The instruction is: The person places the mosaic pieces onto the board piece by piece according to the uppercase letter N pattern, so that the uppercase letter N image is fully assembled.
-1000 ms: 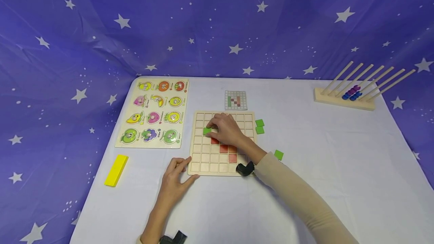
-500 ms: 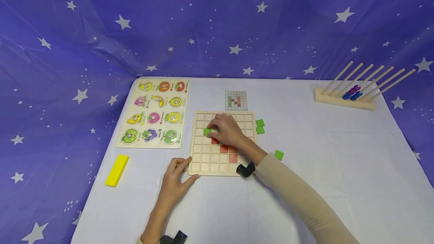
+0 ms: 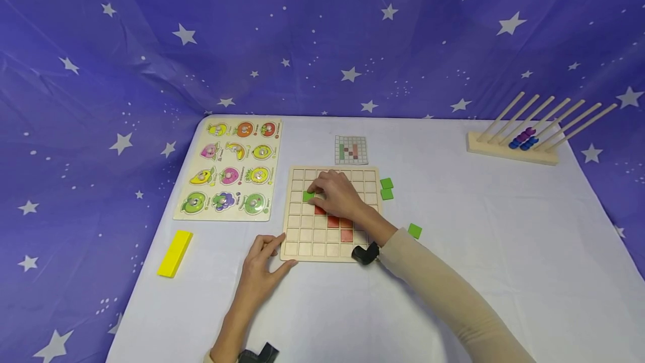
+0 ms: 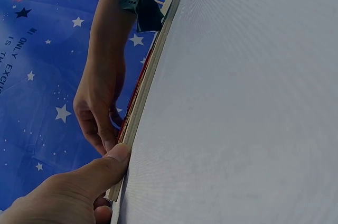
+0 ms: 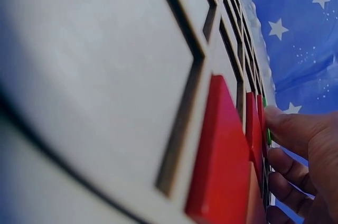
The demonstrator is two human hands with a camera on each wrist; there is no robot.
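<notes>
Pinches a green tile [image 3: 308,197] between thumb and forefinger in the grip of the right hand [image 3: 339,194]; finds the tile to the left of the palm, right at the fingertips; confirms a digit against its green edge in the right wrist view; offers no long axis to judge by, being square, with sides roughly in line with the ruled cells. Sits at the second column from the left, third row from the far edge, of a wooden grid board [image 3: 299,249]; comes diagonally just beside the first of several red tiles [image 3: 346,236], stepping off toward the near right; cannot tell full seating from partial, with fingers covering part of the spot.

Has the right hand much the nearer, reaching in from the right across the middle cells; rests the left hand [image 3: 259,273] well apart, thumb and forefinger spread against two edges at the near left corner of the board, holding no tile.

Lies flat on a white table [image 3: 544,240]; shows loose green tiles [image 3: 415,231] off the right edge, two close together and one farther out; includes a small pattern card [image 3: 351,150] beyond the far edge, a fruit puzzle [image 3: 221,217] and a yellow block [image 3: 174,254] to the left, a peg rack [image 3: 504,152] at far right; ends against a starry purple backdrop [image 3: 312,4].
</notes>
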